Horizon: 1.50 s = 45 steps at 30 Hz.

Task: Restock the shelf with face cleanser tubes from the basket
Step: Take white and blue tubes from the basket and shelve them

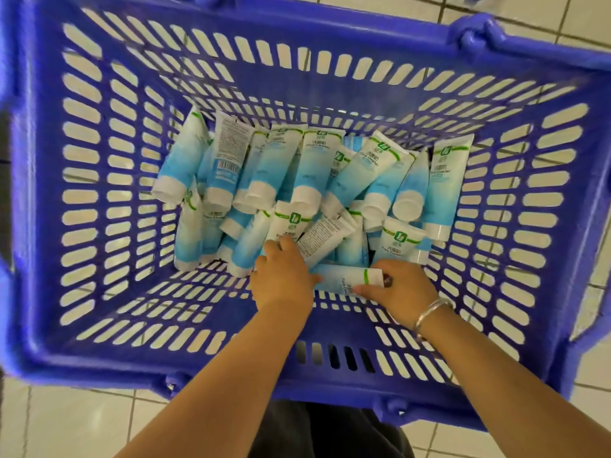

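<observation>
I can't see all of the basket [39,193]; its left and right sides run off the picture, and its rim looks smeared. My left hand [281,279] covers the bottom of one tube [287,223], and I can't see the fingertips well. My right hand [403,289] hides the end of the tube it holds [344,276]. Many tubes in the pile [297,180] lie under others, so I can't count them. The small print on them is too tiny to read. My arms are cut off at the bottom edge. The dark cloth [330,431] below the basket is partly hidden too.
</observation>
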Motion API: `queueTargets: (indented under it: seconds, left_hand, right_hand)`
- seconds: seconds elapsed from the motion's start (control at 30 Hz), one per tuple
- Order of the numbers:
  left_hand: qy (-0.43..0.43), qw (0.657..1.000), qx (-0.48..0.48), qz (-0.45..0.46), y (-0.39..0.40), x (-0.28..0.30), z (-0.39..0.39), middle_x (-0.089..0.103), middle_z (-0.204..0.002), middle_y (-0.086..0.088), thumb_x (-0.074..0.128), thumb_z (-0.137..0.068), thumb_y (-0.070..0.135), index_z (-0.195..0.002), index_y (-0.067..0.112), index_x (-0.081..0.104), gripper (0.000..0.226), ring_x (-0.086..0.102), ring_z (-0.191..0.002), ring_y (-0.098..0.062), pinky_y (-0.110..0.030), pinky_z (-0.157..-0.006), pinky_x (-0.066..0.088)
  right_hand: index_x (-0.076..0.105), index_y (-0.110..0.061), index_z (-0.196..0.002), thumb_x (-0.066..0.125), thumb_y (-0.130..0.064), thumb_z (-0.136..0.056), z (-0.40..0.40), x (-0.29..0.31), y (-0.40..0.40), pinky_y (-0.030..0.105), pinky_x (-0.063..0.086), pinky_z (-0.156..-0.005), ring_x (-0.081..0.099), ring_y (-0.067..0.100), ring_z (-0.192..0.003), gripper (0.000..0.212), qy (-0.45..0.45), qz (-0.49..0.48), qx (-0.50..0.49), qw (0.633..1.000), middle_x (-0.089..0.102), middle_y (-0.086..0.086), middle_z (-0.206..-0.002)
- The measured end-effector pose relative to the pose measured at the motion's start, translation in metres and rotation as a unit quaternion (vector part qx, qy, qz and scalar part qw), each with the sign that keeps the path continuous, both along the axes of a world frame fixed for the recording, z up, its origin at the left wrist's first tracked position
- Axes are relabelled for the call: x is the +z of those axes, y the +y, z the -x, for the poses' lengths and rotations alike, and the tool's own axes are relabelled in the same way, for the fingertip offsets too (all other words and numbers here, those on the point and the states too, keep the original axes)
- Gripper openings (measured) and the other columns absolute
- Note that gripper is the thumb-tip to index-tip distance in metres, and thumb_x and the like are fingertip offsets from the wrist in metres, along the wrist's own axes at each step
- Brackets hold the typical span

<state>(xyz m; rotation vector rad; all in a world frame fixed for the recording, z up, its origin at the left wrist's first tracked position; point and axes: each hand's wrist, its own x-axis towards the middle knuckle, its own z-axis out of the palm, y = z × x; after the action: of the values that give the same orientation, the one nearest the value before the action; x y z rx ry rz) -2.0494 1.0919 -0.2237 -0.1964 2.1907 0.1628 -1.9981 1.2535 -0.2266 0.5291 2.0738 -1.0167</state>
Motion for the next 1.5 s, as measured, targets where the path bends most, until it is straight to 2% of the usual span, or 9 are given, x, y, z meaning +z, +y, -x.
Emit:
queueTargets:
  seconds: [0.3,0.53,0.67,0.73,0.93,1.07,1.2,1.33,1.5]
  left_hand:
    - [0.020,0.997,-0.071,0.003,0.000,-0.003,-0.001,0.038,-0.131,-0.014,0.063,-0.086,0.020,-0.131,0.010,0.026,0.060,0.043,-0.118,-0.034,-0.041,-0.090,0.045]
    - [-0.042,0.982,-0.032,-0.183,-0.033,0.018,0.013,0.057,-0.103,-0.017,0.055,-0.090,0.032,-0.119,0.004,0.037,0.044,0.054,-0.088,-0.029,-0.031,-0.070,0.041]
    - [-0.063,0.964,0.050,-0.252,-0.049,0.047,0.017,0.051,-0.077,-0.004,0.052,-0.093,0.030,-0.106,0.012,0.039,0.026,0.046,-0.065,-0.018,-0.019,-0.049,0.032]
    - [-0.059,0.949,0.118,-0.286,-0.055,0.067,0.019,0.054,-0.084,-0.004,0.055,-0.089,0.037,-0.108,0.017,0.041,0.031,0.050,-0.072,-0.018,-0.017,-0.057,0.035]
    - [0.007,0.854,0.357,-0.379,-0.066,0.147,0.025,0.065,-0.074,0.015,0.059,-0.087,0.031,-0.090,0.034,0.055,0.005,0.056,-0.061,0.009,-0.011,-0.061,0.049]
    - [-0.047,0.688,0.563,-0.455,-0.076,0.218,0.035,0.048,-0.091,0.028,0.048,-0.094,0.014,-0.110,0.025,0.046,0.019,0.048,-0.060,0.031,0.004,-0.050,0.039]
    - [0.004,0.659,0.553,-0.509,-0.085,0.287,0.044,0.072,-0.093,0.003,0.061,-0.074,0.033,-0.107,0.020,0.061,0.035,0.070,-0.077,-0.009,-0.024,-0.059,0.056]
    - [0.067,0.641,0.557,-0.524,-0.103,0.356,0.041,0.072,-0.077,0.001,0.062,-0.069,0.038,-0.091,0.020,0.065,0.029,0.065,-0.060,-0.009,-0.023,-0.049,0.051]
    - [0.115,0.560,0.594,-0.567,-0.130,0.456,0.021,0.070,-0.078,0.000,0.061,-0.073,0.036,-0.101,0.020,0.060,0.032,0.063,-0.064,-0.010,-0.023,-0.051,0.050]
  right_hand:
    - [0.059,-0.019,-0.083,0.066,-0.009,-0.081,0.006,0.003,0.013,0.024,0.059,-0.070,0.065,0.014,-0.092,0.012,0.009,0.170,-0.362,0.917,0.066,0.000,-0.092]
    - [0.059,-0.021,-0.081,0.064,-0.007,-0.082,0.026,0.028,0.011,0.042,0.056,-0.077,0.066,0.024,-0.094,0.016,0.059,0.180,-0.296,0.936,0.066,0.006,-0.087]
    - [0.059,-0.021,-0.083,0.061,-0.003,-0.084,0.043,0.054,0.012,0.028,0.058,-0.069,0.068,0.011,-0.082,0.018,0.053,0.206,-0.294,0.932,0.067,0.004,-0.089]
    - [0.061,-0.020,-0.083,0.061,-0.002,-0.083,0.052,0.072,0.011,0.018,0.056,-0.061,0.068,0.003,-0.073,0.018,0.050,0.234,-0.318,0.917,0.068,-0.005,-0.081]
    - [0.064,-0.018,-0.085,0.061,-0.006,-0.079,0.083,0.142,0.004,0.024,0.058,-0.061,0.070,0.009,-0.067,0.014,0.044,0.323,-0.395,0.859,0.073,-0.004,-0.073]
    - [0.067,-0.019,-0.081,0.056,-0.009,-0.085,0.105,0.206,-0.013,0.027,0.058,-0.059,0.070,0.010,-0.066,0.016,0.049,0.359,-0.449,0.817,0.073,-0.003,-0.072]
    - [0.060,-0.022,-0.095,0.052,-0.022,-0.088,0.130,0.272,-0.040,0.029,0.059,-0.067,0.070,0.011,-0.072,0.011,0.034,0.393,-0.484,0.781,0.071,-0.003,-0.079]
    - [0.063,-0.021,-0.084,0.047,-0.035,-0.089,0.154,0.346,-0.071,0.023,0.057,-0.062,0.067,0.007,-0.061,0.022,0.046,0.439,-0.493,0.750,0.069,-0.006,-0.066]
    - [0.057,-0.018,-0.073,0.043,-0.053,-0.090,0.164,0.450,-0.120,0.022,0.053,-0.049,0.058,0.011,-0.044,0.041,-0.009,0.411,-0.412,0.813,0.059,-0.002,-0.050]
